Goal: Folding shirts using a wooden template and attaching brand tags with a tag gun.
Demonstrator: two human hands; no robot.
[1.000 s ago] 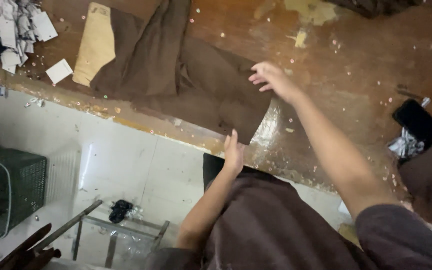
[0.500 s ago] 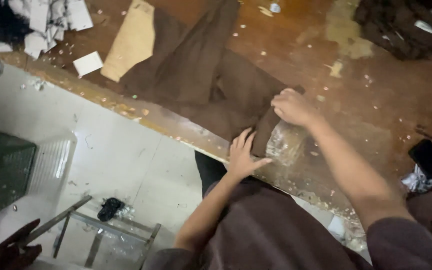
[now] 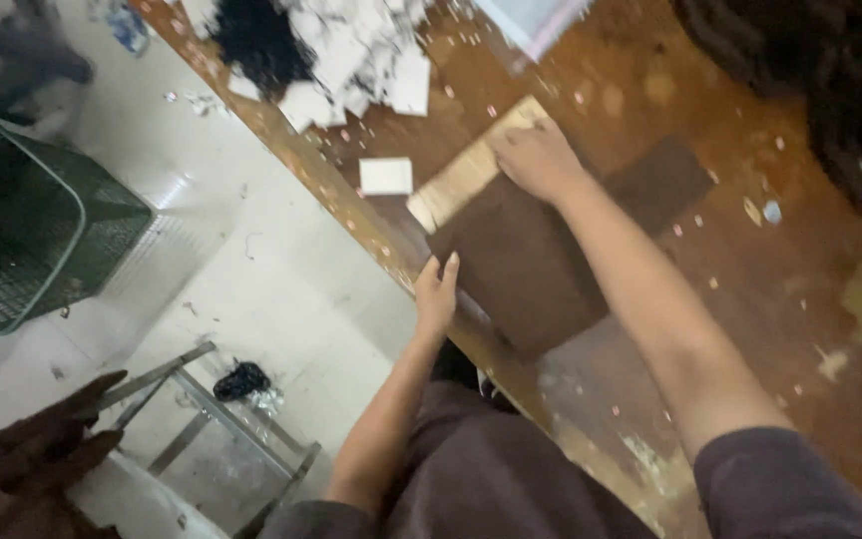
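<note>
Left hand (image 3: 436,294) lays flat, straight fingers on the near edge of the folded brown cloth (image 3: 526,255) at the tabletop (image 3: 750,329) rim. Right hand (image 3: 536,160) presses loosely curled fingers on its far corner, over tan card (image 3: 461,180). Bare wood lies rightward.

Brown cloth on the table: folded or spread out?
Folded: the brown cloth lies as a compact rectangle, left hand at its near edge, right hand pressing its far end.
</note>
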